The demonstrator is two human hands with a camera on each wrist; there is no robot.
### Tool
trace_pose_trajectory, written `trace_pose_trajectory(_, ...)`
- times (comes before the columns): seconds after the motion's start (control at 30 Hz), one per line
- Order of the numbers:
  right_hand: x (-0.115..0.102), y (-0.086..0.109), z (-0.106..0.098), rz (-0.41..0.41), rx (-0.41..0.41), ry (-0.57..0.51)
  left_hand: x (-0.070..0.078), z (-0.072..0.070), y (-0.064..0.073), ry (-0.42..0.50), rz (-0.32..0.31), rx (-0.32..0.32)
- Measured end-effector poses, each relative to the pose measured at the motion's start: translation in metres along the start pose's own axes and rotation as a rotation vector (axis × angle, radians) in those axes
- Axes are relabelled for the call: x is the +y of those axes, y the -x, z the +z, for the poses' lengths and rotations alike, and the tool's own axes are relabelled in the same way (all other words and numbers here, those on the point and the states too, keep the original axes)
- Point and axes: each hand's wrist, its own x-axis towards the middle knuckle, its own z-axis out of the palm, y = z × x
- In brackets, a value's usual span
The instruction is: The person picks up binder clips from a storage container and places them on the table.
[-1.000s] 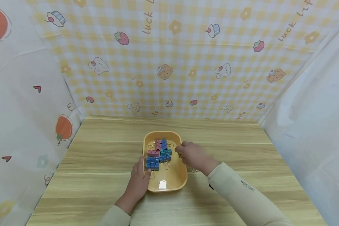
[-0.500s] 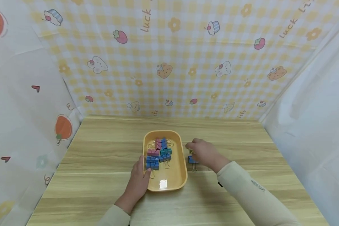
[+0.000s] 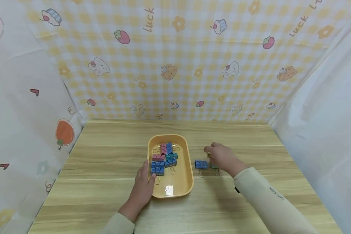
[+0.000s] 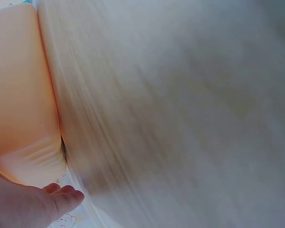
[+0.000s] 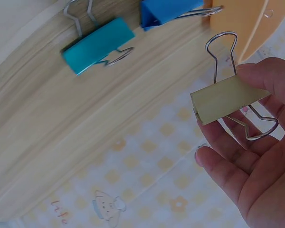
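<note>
My left hand holds the left wall of a yellow-orange tray, thumb over the rim and fingers along the outside. Several binder clips lie inside: a pink clip beside a blue clip at the far end, a green clip, and others in pink and blue. Right of the tray, my right hand pinches a yellow binder clip above the table, thumb on one side and fingers behind. Below it lie a blue binder clip and a teal binder clip, which the hand partly covers in the head view.
The wood-grain table extends on both sides of the tray. A yellow checked cloth hangs behind it, with a white printed cloth at the left and a plain white cloth at the right.
My right hand has moved rightward from the tray's right rim with the yellow binder clip, bringing the blue and teal clips on the table into view. The left hand and tray stay put.
</note>
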Motion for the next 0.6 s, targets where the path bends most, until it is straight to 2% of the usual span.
trace_pose_trajectory(0.43, 0.035, 0.015, 0.011, 0.064, -0.023, -0.025, 0.002, -0.001, -0.001, -0.015, -0.032, -0.015)
trace_pose_trajectory(0.6, 0.045, 0.02, 0.013, 0.124, -0.062, -0.01, 0.004, -0.001, -0.001, -0.02, -0.04, -0.023)
